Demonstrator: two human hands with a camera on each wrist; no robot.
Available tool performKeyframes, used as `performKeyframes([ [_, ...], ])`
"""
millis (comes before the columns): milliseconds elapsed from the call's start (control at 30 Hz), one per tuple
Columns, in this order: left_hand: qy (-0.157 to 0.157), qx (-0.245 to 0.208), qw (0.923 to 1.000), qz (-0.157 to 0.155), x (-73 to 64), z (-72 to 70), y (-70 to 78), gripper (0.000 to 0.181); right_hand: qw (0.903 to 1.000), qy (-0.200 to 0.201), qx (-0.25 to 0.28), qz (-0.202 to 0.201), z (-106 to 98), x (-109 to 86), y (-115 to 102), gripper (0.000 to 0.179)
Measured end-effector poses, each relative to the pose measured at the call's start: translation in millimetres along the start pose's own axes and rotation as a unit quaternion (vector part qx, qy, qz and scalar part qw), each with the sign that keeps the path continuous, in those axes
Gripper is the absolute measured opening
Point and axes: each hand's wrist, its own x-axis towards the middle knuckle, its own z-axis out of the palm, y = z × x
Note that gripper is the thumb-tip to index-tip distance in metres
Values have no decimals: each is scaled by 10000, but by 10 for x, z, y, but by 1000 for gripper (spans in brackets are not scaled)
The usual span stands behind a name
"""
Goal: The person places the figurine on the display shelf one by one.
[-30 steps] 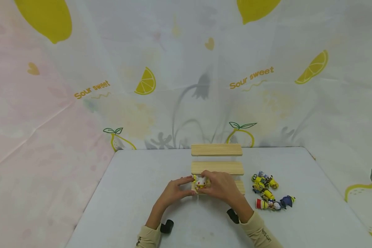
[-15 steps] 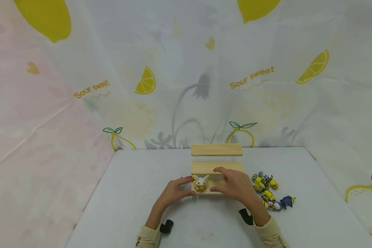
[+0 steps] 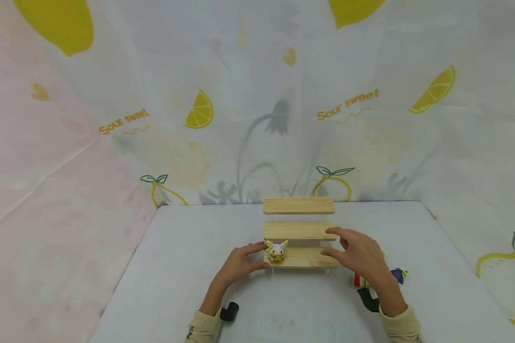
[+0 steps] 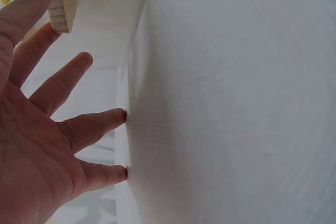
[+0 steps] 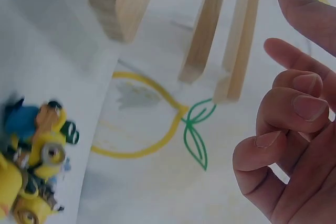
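A small white figurine with yellow-tipped ears (image 3: 276,252) stands at the left end of the lowest plank of a three-step wooden display stand (image 3: 309,258). Beside that end is my left hand (image 3: 237,263), thumb and fingers spread. In the left wrist view, fingers of this left hand (image 4: 42,150) touch the plank's end, and two fingertips meet the white tabletop. My right hand (image 3: 360,252) hovers near the stand's right end, holding nothing. Its thumb and index finger are apart, and the right wrist view shows the other fingers loosely curled.
Several yellow minion figurines (image 5: 44,156) lie on the table right of the stand, mostly hidden by the right hand in the head view. A blue figure (image 3: 398,275) and a red piece (image 3: 357,280) show around the wrist. A lemon-print cloth (image 3: 240,157) hangs behind.
My right hand has let go of the white figurine and moved right, away from it, toward the stand's right end. The figurine and my left hand have stayed in place.
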Motion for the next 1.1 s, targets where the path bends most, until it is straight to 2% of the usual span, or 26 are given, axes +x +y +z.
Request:
performKeyframes([
  [233,29,26,10000,11,8,-8,18,53,9995,-1,-177,264,-195,-117,158,43],
  [433,-2,49,10000,24,11,-4,12,54,9957,-398,-186,816,-290,-199,282,40],
  [867,-2,-32,10000,-55,4,-5,-18,54,9836,-1047,-314,1434,-210,-279,525,49],
  [1100,-4,-71,9999,-90,-6,-2,-13,56,9731,-1403,-341,1797,-146,-328,620,55],
])
